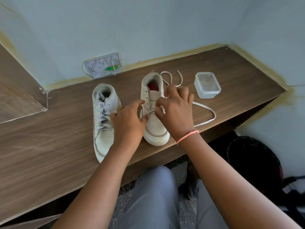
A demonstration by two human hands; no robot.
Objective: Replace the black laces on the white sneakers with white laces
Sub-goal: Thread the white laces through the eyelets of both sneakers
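Two white high-top sneakers stand side by side on the wooden table (49,146). The left sneaker (103,123) is laced with a pale lace. The right sneaker (154,113) shows open eyelets, with one white lace (204,113) across its lowest eyelets and trailing in a loop to the right. My left hand (127,120) rests against the left side of the right sneaker, fingers curved toward the eyelets. My right hand (175,107) sits over the sneaker's right eyelet row and pinches the lace there. No black lace is visible.
The far end of the white lace (171,77) curls behind the right sneaker. A clear plastic box (207,85) stands to the right. A small wall box with wires (104,65) sits at the back. A dark bag (254,161) lies beyond the table's right edge.
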